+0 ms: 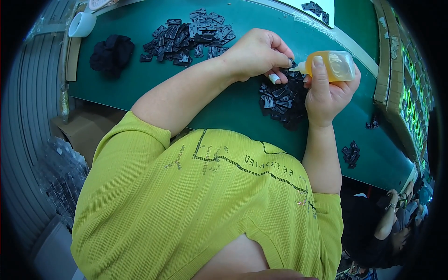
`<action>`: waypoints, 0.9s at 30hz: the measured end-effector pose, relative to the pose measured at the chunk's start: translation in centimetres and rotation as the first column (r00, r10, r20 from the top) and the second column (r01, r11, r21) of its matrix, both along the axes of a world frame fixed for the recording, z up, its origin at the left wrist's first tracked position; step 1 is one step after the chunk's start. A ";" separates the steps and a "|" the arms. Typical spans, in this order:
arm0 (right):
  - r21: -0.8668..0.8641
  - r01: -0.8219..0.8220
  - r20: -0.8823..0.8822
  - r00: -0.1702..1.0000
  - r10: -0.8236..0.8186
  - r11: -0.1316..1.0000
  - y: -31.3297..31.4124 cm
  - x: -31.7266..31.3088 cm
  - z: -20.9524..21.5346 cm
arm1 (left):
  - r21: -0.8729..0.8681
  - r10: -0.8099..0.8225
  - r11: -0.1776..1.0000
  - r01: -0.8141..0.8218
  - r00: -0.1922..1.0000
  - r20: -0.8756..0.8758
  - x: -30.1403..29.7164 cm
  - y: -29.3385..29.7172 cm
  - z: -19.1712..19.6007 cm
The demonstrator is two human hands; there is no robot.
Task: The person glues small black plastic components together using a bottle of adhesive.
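Observation:
My right hand (329, 95) is wrapped round a clear squeeze bottle (340, 65) of amber liquid, tipped on its side with its thin nozzle pointing left. The nozzle tip reaches the fingers of my left hand (256, 53), which pinch a small black plastic part (291, 63); that part is mostly hidden by the fingers. White tape wraps one of the left fingertips. Just below both hands lies a heap of similar black parts (280, 99), partly on what looks like dark cloth.
A larger pile of black parts (189, 38) spreads across the far side of the green table (210, 100). To its left lie a bunched black cloth (112, 56) and a white roll (82, 25). Cardboard (387, 56) borders the right edge. Another person (382, 224) is at lower right.

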State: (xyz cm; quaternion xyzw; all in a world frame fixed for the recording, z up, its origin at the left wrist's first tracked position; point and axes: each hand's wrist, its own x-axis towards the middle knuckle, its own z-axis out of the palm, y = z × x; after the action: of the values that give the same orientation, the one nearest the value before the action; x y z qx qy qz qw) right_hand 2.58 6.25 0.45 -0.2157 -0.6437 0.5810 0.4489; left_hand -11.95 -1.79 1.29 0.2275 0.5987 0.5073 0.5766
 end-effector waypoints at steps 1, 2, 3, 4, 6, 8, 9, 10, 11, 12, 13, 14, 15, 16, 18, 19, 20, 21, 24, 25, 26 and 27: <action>0.031 0.005 -0.018 1.000 -0.004 1.000 0.1 -0.2 -0.1 | 0.001 0.002 1.000 -0.002 1.000 -0.009 -0.1 0.0 0.1; 0.062 0.009 -0.036 0.999 -0.007 0.998 0.2 -0.2 -0.1 | 0.003 0.005 1.000 -0.005 1.000 -0.011 -0.1 -0.1 0.1; 0.065 0.005 -0.040 0.999 -0.002 0.998 0.4 -0.1 0.1 | 0.010 0.009 1.000 -0.009 1.000 -0.011 -0.2 -0.1 0.1; -0.053 0.033 -0.101 0.994 -0.038 0.998 0.8 0.1 0.3 | 0.018 0.014 1.000 -0.014 1.000 -0.014 -0.2 -0.2 0.2; -0.155 0.035 -0.182 0.981 -0.063 0.987 2.2 0.4 0.8 | 0.033 0.040 0.999 -0.042 0.997 0.061 -0.3 -0.2 0.0; -0.361 0.030 -0.245 0.961 -0.126 0.932 3.2 1.2 1.0 | 0.061 0.069 0.996 -0.071 0.997 0.035 -1.1 0.4 0.1; -0.371 0.060 -0.223 0.963 -0.152 0.927 3.2 1.3 1.1 | 0.100 0.126 0.988 -0.119 0.990 -0.060 -1.8 0.8 0.1; -0.360 0.042 -0.244 0.960 -0.138 0.932 3.1 1.2 1.2 | 0.143 0.184 0.976 -0.162 0.971 -0.151 -2.8 1.4 0.0; -0.351 0.062 -0.234 0.960 -0.152 0.934 2.8 1.2 1.3 | 0.191 0.233 0.964 -0.185 0.934 -0.271 -4.2 2.3 -0.4; -0.345 0.083 -0.224 0.960 -0.168 0.935 2.5 1.1 1.3 | 0.194 0.259 0.962 -0.194 0.875 -0.409 -5.6 3.4 0.1; -0.336 0.069 -0.229 0.961 -0.152 0.939 2.3 0.8 1.4 | 0.259 0.316 0.944 -0.204 0.785 -0.533 -7.5 4.5 -0.5; -0.333 0.055 -0.239 0.961 -0.141 0.941 2.1 0.6 1.4 | 0.258 0.352 0.935 -0.243 0.722 -0.596 -9.2 5.4 -0.7; -0.325 0.068 -0.235 0.960 -0.150 0.943 2.1 0.6 1.3 | 0.189 0.312 0.949 -0.253 0.648 -0.695 -10.0 6.0 -0.3; -0.318 0.080 -0.231 0.960 -0.159 0.945 2.1 0.5 1.2 | 0.190 0.314 0.948 -0.256 0.643 -0.698 -10.9 6.7 -0.3; -0.322 0.058 -0.240 0.961 -0.141 0.945 2.3 0.6 1.6 | 0.110 0.209 0.964 -0.243 0.429 -0.879 -12.2 7.3 -0.4; -0.320 0.041 -0.245 0.962 -0.124 0.946 2.5 0.7 1.7 | 0.228 0.294 0.939 -0.258 0.260 -0.920 -12.4 7.0 -0.8; -0.326 0.040 -0.245 0.961 -0.125 0.945 2.6 0.8 1.6 | 0.222 0.289 0.940 -0.258 0.259 -0.922 -12.1 6.2 0.1; -0.327 0.043 -0.244 0.961 -0.129 0.944 2.7 1.0 1.6 | 0.146 0.210 0.967 -0.211 0.322 -0.923 -11.3 4.5 2.1; -0.342 0.046 -0.246 0.960 -0.137 0.939 2.7 1.2 1.5 | -0.047 -0.039 0.999 -0.028 0.238 -0.970 -10.0 1.0 3.0; -0.353 0.040 -0.253 0.958 -0.136 0.935 2.7 1.3 1.5 | -0.226 -0.217 0.974 -0.020 0.205 -0.954 -9.1 -0.4 3.7; -0.354 0.038 -0.252 0.958 -0.134 0.934 2.5 1.1 1.5 | -0.394 -0.385 0.919 -0.026 0.171 -0.907 -8.4 -1.5 4.2; -0.349 0.032 -0.249 0.960 -0.125 0.937 2.2 0.9 1.6 | -0.395 -0.385 0.918 -0.027 0.172 -0.907 -8.2 -2.1 4.1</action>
State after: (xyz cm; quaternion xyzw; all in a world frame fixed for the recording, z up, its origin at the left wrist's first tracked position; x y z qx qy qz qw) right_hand 3.53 8.48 2.03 -0.2354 -0.4575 0.6890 0.5104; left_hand -20.20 -3.94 5.41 0.4685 0.8678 0.0691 0.1505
